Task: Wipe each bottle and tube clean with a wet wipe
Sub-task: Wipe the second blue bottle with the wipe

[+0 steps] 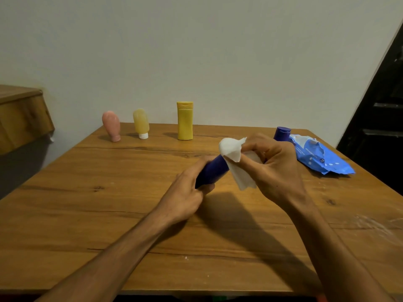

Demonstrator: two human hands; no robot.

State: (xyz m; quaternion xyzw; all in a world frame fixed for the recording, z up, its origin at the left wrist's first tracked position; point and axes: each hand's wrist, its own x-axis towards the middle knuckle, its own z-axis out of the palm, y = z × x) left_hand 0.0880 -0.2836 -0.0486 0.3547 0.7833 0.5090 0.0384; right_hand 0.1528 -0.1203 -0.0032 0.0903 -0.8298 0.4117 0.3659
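My left hand (187, 192) grips the lower end of a dark blue bottle (212, 172), held tilted above the wooden table (109, 203). My right hand (272, 164) holds a white wet wipe (233, 155) wrapped over the bottle's upper end. Along the back of the table stand a pink tube (111, 125), a pale yellow tube (141, 123) on its white cap, and an upright yellow bottle (185, 120). A second dark blue bottle (282, 133) stands partly hidden behind my right hand.
A blue wet wipe pack (320, 158) lies open at the table's right edge. A wooden cabinet (21, 116) juts out at the left. A dark door frame (379, 105) stands at the right. White smears mark the table's right front.
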